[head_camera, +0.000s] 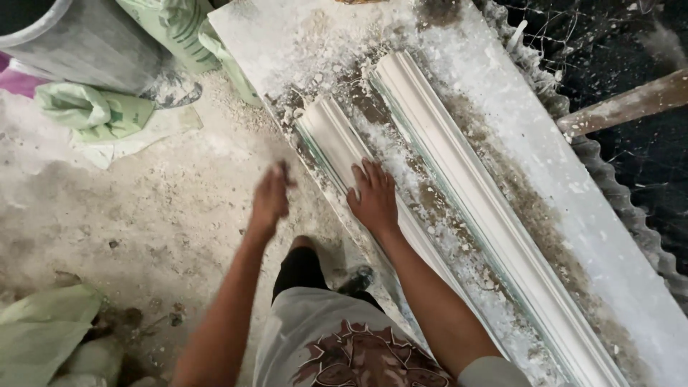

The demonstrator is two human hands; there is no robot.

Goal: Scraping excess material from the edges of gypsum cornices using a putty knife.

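Pressing flat, fingers spread, right hand [374,197] is laid on near plaster cornice moulding [337,140] atop dusty desk [502,93]; left hand [269,199] blurred, grip unclear. Moulding cast, crumbs uncleared.

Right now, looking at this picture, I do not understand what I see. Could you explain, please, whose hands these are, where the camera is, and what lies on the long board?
There is no machine here. The camera sits on a person's head and looks down, so both arms belong to that person.

The right hand lies flat, fingers spread, on the near white moulding, a long ridged plaster strip. A second, longer moulding lies beside it. Both rest on a long dusty board covered with white crumbs and brownish patches.

The left hand is off the board, above the dusty floor. It is blurred, so I cannot tell whether it holds anything.

Around the board: pale green sacks, a grey bucket, and a wooden handle at the right.
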